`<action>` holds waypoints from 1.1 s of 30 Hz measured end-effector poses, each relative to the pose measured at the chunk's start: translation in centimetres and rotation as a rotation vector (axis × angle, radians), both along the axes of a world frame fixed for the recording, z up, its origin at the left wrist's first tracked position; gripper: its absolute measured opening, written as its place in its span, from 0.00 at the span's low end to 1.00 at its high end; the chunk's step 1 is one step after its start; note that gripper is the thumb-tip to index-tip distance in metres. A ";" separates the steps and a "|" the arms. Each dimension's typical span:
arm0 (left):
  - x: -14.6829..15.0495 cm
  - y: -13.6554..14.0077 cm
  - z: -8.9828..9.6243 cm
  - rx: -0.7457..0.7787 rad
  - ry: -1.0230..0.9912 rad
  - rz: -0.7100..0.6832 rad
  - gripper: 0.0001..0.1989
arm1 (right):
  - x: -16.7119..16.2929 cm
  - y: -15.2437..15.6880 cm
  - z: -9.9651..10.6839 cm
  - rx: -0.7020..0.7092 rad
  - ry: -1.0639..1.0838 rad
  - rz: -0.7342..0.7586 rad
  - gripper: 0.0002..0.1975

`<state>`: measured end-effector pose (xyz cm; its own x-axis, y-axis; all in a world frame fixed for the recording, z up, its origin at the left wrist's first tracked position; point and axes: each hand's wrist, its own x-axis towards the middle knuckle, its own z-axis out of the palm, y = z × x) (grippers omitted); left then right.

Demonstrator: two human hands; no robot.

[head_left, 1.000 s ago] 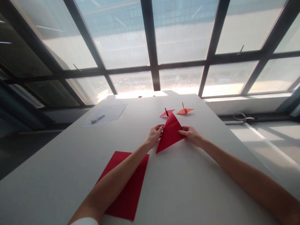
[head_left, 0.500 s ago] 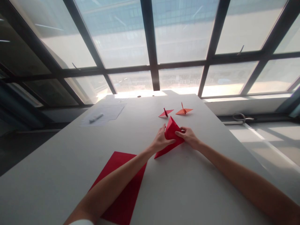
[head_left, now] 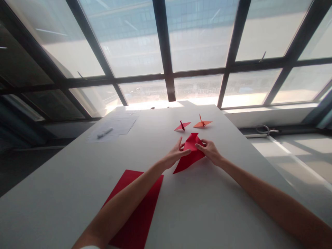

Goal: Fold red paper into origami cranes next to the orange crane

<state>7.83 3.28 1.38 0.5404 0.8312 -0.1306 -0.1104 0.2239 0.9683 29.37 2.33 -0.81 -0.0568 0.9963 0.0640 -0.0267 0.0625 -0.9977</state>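
A partly folded sheet of red paper (head_left: pixel 193 156) lies on the white table in front of me, its upper flap creased and its top end bent over. My left hand (head_left: pixel 176 154) is at its left side, with the thumb laid over the paper and the index finger raised at the edge. On the right side, my right hand (head_left: pixel 210 150) pinches the paper between thumb and fingers. Just beyond stand a red paper crane (head_left: pixel 183 126) and an orange paper crane (head_left: pixel 202 123).
A flat red sheet (head_left: pixel 140 211) lies beneath my left forearm on the table (head_left: pixel 207 207). Farther left, a marker-like pen (head_left: pixel 105 132) rests on white papers (head_left: pixel 121 121). Large windows (head_left: pixel 197 34) rise past the far edge. A coiled cable (head_left: pixel 263 129) lies off to the right.
The pointed top of the red paper has been folded down and now looks blunt. My left hand has shifted slightly left, while my right hand keeps its grip.
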 end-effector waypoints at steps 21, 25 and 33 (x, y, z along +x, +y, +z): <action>-1.7 3.2 -2.6 -0.125 -0.035 0.294 0.14 | 6.5 1.3 1.7 -0.161 -0.201 0.210 0.24; -2.0 3.5 -2.7 -0.090 -0.067 0.225 0.16 | 7.7 1.4 1.1 -0.148 -0.128 0.158 0.23; -2.2 3.3 -2.4 -0.109 -0.103 0.177 0.14 | 9.6 1.9 1.1 -0.131 -0.090 0.209 0.26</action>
